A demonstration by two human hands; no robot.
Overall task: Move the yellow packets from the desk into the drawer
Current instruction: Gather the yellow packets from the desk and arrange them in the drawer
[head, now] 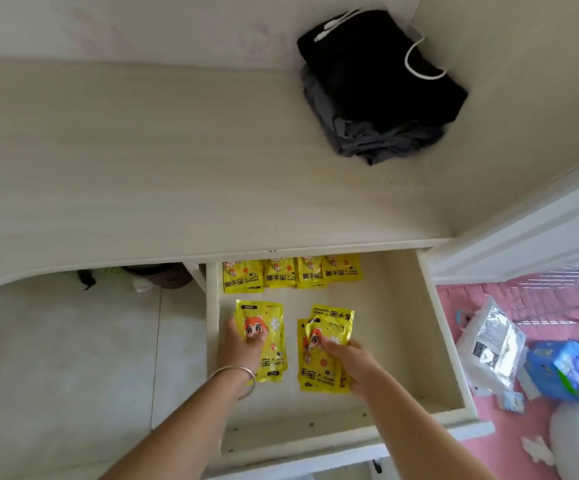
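Now both my hands are down in the open drawer [433, 327]. My left hand [241, 348] lies flat on a yellow packet [263, 341] at the near left, fingers [255, 336] spread over it, pressing rather than gripping. My right hand [350, 362] pinches the top packet of a small stack [322, 351] just right of that, fingers closed on it. Both packets run lengthways, near to far. A row of packets [291, 273] lies along the far end under the counter [177, 168]. No packets show on the counter; only folded dark clothes [381, 88] sit far right. Nothing blocks me, so I judge the job nearly done.
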